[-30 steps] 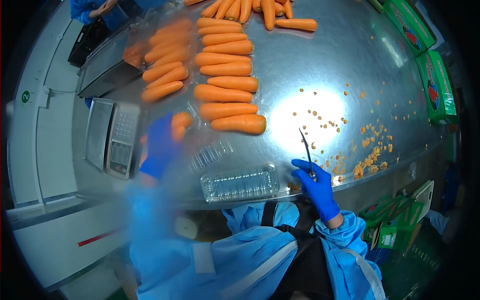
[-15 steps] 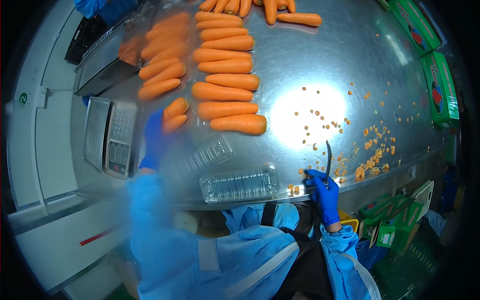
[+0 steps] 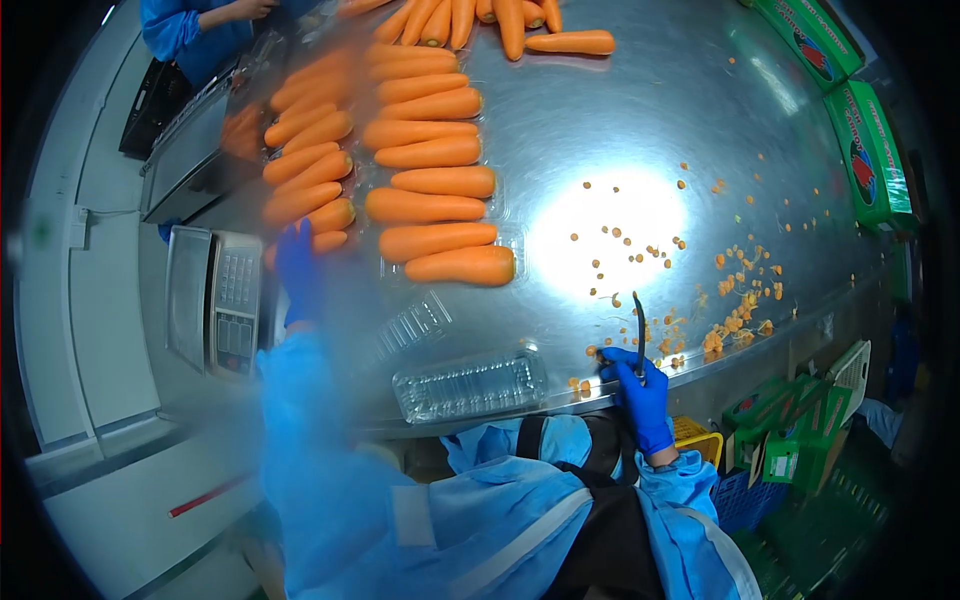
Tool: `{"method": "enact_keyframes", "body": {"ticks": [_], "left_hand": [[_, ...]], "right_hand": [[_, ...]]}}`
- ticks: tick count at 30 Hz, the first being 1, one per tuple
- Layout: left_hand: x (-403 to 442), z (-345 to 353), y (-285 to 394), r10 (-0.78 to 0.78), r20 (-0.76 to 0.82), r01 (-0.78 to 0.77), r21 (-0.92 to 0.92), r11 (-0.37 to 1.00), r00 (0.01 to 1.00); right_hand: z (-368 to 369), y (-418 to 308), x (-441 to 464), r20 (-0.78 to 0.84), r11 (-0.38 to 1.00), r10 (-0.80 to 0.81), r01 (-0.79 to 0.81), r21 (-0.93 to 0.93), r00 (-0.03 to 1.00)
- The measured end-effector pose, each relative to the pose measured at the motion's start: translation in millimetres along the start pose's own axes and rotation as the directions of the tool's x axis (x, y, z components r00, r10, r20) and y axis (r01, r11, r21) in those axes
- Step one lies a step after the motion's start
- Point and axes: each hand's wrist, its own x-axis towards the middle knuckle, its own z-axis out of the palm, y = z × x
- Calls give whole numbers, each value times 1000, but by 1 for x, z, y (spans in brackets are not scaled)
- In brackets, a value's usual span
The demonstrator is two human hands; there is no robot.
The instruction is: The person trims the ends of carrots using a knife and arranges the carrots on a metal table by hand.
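Note:
My left hand [image 3: 297, 268], in a blue glove, is at the near end of the left row of carrots [image 3: 305, 200]. Its fingertips overlap the nearest carrots; haze and blur hide whether they grip. In my gloved right hand [image 3: 645, 405], by the table's front edge, is a small knife with a thin, curved dark blade [image 3: 640, 325] pointing up. Between my hands lie a clear plastic tray [image 3: 470, 385] and a smaller ribbed clear plastic piece [image 3: 415, 325]. A second row of carrots [image 3: 430, 207] rests in clear trays.
Carrot trimmings [image 3: 735, 320] are scattered across the steel table [image 3: 560, 120] at right. A weighing scale [image 3: 237, 300] stands at left. Green cartons [image 3: 868, 155] line the right edge. At upper left is another person's hand [image 3: 255, 8]. More loose carrots [image 3: 570, 43] lie at the back.
The nearest left carrots have moved away from me with my left hand, closing up against their row. The view has shifted slightly, and another person's hand now shows. My right hand still holds the knife.

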Motion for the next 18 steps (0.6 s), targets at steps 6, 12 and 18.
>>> {"method": "enact_keyframes", "body": {"ticks": [6,12,18], "left_hand": [[-87,-51,104,-173,165,203,-183,962,971],[-167,-63,132,-134,291,178,-130,976,947],[-166,-79,108,-200,174,211,-43,977,964]], "right_hand": [[-2,6,-1,11,999,-51,51,13,999],[-5,6,-2,52,998,-63,64,-22,997],[-10,6,-1,125,999,-52,49,23,991]]}}
